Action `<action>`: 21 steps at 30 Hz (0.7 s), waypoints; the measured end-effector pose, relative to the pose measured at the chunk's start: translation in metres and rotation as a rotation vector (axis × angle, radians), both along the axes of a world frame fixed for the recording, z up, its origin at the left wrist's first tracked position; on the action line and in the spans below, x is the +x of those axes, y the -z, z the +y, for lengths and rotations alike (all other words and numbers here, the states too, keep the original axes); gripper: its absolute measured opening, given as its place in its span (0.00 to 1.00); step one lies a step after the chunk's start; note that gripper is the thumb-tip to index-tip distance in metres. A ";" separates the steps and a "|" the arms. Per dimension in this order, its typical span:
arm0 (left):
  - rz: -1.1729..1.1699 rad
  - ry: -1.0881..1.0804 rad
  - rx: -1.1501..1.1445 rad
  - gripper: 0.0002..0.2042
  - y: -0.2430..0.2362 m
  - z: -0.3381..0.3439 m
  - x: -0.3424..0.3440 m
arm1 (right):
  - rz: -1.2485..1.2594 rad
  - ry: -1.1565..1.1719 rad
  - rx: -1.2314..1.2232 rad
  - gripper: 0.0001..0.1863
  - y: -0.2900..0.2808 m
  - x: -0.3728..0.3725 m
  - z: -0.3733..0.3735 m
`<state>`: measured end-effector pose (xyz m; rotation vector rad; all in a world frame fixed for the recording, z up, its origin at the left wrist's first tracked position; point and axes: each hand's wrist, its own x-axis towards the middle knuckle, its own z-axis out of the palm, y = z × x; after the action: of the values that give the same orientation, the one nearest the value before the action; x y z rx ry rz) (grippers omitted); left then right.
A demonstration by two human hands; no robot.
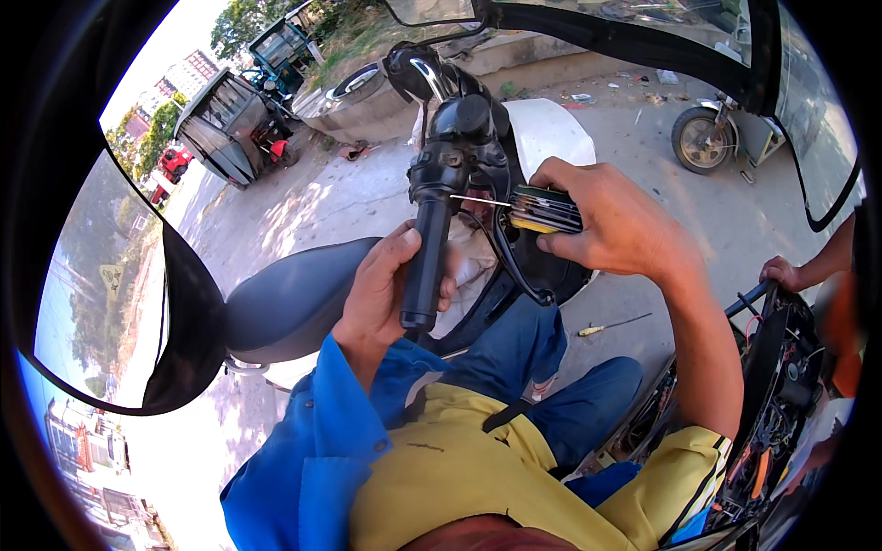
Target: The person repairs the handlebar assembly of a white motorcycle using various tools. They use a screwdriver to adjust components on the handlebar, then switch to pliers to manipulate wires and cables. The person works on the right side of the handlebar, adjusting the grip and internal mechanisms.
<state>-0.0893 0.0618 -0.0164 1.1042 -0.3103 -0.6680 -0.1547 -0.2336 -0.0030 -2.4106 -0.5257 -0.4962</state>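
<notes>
My left hand (pixel 375 286) is wrapped round the black handlebar grip (pixel 425 266) of a scooter-like vehicle, thumb on the near side and fingertips showing beyond it. In my right hand (pixel 617 219) is a folding hex key set (pixel 548 211) with a black and yellow body and several folded metal keys. One thin key (pixel 480 200) sticks out to the left, its tip at the inner end of the grip, against the black switch housing (pixel 450 170). Whether the tip sits in a screw is too small to tell. Below the tool curves a black brake lever (pixel 516 266).
A screwdriver (pixel 593 331) with a yellowish handle lies on the ground. At right, another person's hand (pixel 781 274) rests on the frame of an open compartment (pixel 758 367) full of wires and tools. A large mirror (pixel 197 321) stands at left; a small wheel (pixel 704 140) is beyond.
</notes>
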 end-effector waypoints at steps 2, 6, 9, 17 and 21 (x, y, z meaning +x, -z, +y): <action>-0.004 0.002 0.005 0.19 0.002 0.002 0.002 | 0.050 -0.072 0.031 0.24 -0.005 0.005 -0.006; -0.014 -0.005 0.021 0.20 0.001 0.005 0.000 | -0.070 0.059 -0.134 0.23 -0.009 -0.011 0.005; -0.030 0.012 0.016 0.20 0.001 0.003 0.000 | -0.175 0.120 -0.157 0.21 -0.005 -0.020 0.013; -0.059 0.013 0.015 0.23 0.002 0.003 0.000 | -0.081 -0.058 0.107 0.15 0.019 0.012 -0.001; -0.047 0.051 -0.028 0.23 0.000 -0.001 -0.001 | 0.167 -0.076 0.429 0.16 0.029 0.010 0.005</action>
<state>-0.0899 0.0607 -0.0159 1.0890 -0.3882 -0.6812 -0.1449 -0.2282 -0.0316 -1.9920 -0.3901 -0.3310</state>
